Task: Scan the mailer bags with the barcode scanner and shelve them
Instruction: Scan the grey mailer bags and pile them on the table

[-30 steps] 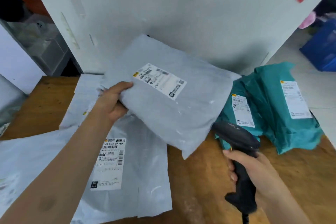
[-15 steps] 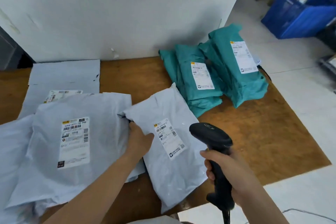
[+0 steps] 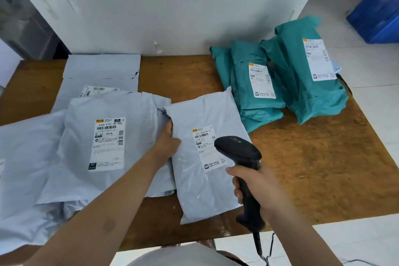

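Grey mailer bag [image 3: 201, 190] in left grip [image 3: 168, 142], beneath scanner [image 3: 238, 151]

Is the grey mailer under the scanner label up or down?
Label up: the grey plastic mailer bag lies flat, white printed label showing.

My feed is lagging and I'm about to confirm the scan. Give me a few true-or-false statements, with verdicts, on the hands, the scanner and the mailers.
1. The right hand grips the barcode scanner. True.
2. The left hand lifts the grey mailer clear of the table. False: the mailer lies on the table, and the left hand holds its left edge.
3. The teal mailers lie at the table's far right. True.
4. The scanner's head hangs over a teal mailer. False: in this view it overlaps the grey mailer's label.
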{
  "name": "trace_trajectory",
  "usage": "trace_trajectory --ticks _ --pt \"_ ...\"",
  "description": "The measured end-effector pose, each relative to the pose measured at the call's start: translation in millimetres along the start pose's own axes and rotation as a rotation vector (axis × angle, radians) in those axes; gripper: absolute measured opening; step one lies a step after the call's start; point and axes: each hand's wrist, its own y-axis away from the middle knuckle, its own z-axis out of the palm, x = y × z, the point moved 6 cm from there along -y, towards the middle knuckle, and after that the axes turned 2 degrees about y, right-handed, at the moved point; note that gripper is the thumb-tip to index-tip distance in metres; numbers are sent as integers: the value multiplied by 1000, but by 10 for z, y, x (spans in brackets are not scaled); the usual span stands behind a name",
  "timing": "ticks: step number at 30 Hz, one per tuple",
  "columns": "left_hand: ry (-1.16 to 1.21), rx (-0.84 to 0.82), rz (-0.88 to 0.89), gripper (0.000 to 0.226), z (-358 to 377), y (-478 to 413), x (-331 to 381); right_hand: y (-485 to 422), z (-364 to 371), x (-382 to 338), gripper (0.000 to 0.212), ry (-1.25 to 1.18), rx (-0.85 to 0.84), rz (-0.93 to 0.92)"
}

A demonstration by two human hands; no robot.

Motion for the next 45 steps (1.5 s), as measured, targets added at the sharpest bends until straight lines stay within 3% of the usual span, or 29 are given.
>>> trace_trajectory --ticks 6,11,22,26,30,33,36,37,39,41,43,45 --pt "129 -94 -14 84 -28 -82 -94 -61 5 27 10 90 -31 35" --pt "137 -102 -5 76 -47 -91 -89 -129 -22 7 7 128 -19 41" --pt "51 -38 185 74 -72 100 235 -137 -53 5 7 88 0 47" --pt "87 19 300 71 -536 246 661 -143 -73 -59 12 38 26 25" --pt "152 131 337 66 -1518 594 901 -113 38 -166 23 32 -8 17" --pt "-175 360 344 72 -2201 803 853 -102 189 -219 26 65 -66 35" --pt "-670 622 74 87 -2617 703 483 -129 362 -242 32 128 -122 60" --pt "-733 699 1 86 -2631 689 359 -140 403 -252 32 142 -131 61" --pt "-710 796 19 75 -2447 693 203 -160 455 -275 32 157 -138 54" --pt "-756 670 93 68 -2059 621 71 -179 477 -303 31 161 -137 48" --pt "-897 488 68 84 -1727 477 -149 -208 476 -326 31 159 -126 51" --pt "-974 410 34 92 -1578 384 -302 -228 492 -344 31 164 -117 62"
